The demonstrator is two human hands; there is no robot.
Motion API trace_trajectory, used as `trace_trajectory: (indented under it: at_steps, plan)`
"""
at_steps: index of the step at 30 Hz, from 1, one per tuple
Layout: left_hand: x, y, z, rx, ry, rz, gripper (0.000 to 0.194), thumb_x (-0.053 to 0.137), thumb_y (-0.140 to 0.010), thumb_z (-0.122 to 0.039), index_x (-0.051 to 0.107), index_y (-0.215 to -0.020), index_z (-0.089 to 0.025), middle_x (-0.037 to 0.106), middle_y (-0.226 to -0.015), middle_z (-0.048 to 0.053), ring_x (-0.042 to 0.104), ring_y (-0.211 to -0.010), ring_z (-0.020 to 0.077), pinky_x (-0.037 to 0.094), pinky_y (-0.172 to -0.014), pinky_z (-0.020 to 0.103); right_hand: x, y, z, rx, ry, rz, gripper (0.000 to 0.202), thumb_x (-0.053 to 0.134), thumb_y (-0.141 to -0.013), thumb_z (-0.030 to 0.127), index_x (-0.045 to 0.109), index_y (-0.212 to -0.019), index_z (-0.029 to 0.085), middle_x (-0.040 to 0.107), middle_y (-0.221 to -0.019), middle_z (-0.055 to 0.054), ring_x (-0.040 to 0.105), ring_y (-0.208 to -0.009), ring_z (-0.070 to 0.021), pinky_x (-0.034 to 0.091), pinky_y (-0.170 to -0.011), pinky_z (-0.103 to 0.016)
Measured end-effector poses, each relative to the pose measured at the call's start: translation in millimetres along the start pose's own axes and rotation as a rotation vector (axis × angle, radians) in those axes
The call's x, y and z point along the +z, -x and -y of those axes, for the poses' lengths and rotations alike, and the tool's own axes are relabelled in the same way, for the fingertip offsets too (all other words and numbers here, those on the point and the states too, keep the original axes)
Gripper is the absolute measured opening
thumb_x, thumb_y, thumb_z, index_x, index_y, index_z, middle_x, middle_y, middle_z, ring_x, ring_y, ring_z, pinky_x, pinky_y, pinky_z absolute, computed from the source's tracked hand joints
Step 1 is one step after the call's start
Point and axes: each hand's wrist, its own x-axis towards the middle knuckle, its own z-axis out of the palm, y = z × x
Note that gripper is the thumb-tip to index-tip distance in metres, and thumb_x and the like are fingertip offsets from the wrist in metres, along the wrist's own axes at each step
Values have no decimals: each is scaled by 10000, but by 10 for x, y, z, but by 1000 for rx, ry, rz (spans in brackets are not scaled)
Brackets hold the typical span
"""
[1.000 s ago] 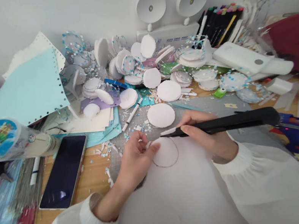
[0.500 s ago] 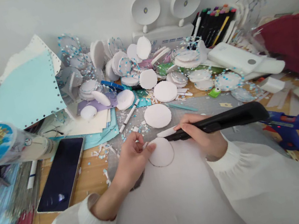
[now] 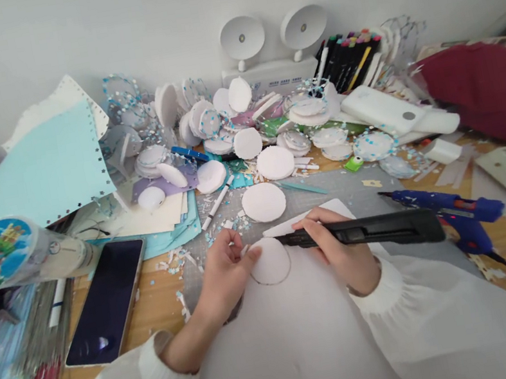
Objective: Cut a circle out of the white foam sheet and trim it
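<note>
A large sheet of white foam board (image 3: 288, 333) lies in front of me, with a circle (image 3: 270, 261) outlined near its far edge. My left hand (image 3: 222, 276) is closed on the board's edge, its thumb pressing on the left side of the circle. In my right hand (image 3: 342, 252) is a black utility knife (image 3: 387, 229), held nearly level and pointing left. Its tip is at the upper right of the outlined circle; the blade itself is too small to make out. A loose white disc (image 3: 264, 202) lies just beyond the board.
A grey cutting mat (image 3: 345, 185) lies beneath, strewn with scraps. On the right is a blue glue gun (image 3: 462, 211) with its cord. A phone (image 3: 106, 303) and a tilted cup (image 3: 4, 253) are at left. Several white discs and beaded rings crowd the back before a twin-head lamp (image 3: 272, 78).
The knife's rear end has dropped and swung toward me, while its tip stays by the circle's edge. My left hand keeps its hold. The whole view has shifted slightly.
</note>
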Motion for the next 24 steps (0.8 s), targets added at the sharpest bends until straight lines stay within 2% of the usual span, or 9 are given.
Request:
trace_trajectory:
  at_steps: [8,12,15,18,20,22,24]
  plan:
    - [7,1,17,-22,74,9,350,697,-673,-320,369,-707,-204,329,-521,-111,271,-448,51,198,-431,179,-30,54,-54,6,-18,-27,292,486,-890,382,612,-686,215,532,-575,4,480,-528,-142,334,-429,-253]
    - [7,-2,30,-29,118,23,365,710,-668,-320,365,-709,-206,338,-529,-109,281,-454,51,199,-438,181,-9,56,-8,82,-55,-60,280,506,-867,359,608,-656,206,555,-628,-5,489,-560,-141,311,-412,-240]
    - [6,-10,28,-32,107,22,361,705,-672,-318,363,-712,-209,338,-523,-109,278,-454,55,196,-435,184,4,60,31,149,-98,-86,261,523,-852,346,592,-644,204,515,-573,12,429,-477,-119,278,-395,-248]
    - [8,-13,21,-22,82,11,343,688,-682,-312,363,-713,-208,330,-516,-110,275,-457,58,200,-433,183,-26,65,43,216,-91,-6,255,498,-870,380,567,-691,211,373,-432,64,313,-376,-99,242,-388,-250]
    - [11,-10,21,-11,60,9,326,674,-693,-307,365,-711,-206,324,-515,-109,273,-459,58,203,-432,181,-66,72,30,207,-71,106,187,517,-861,380,550,-774,218,343,-410,85,325,-372,-103,254,-394,-241]
    - [14,-5,25,-3,39,10,316,662,-705,-304,362,-708,-206,319,-511,-109,267,-456,56,198,-425,179,-104,83,4,114,-31,187,121,566,-830,335,530,-842,220,425,-468,77,392,-416,-109,302,-419,-234]
    - [16,-2,32,-7,27,16,317,655,-715,-303,353,-705,-207,319,-505,-110,260,-449,54,187,-415,177,-126,101,-23,10,42,214,96,587,-812,277,517,-847,222,514,-568,49,457,-487,-115,354,-471,-236]
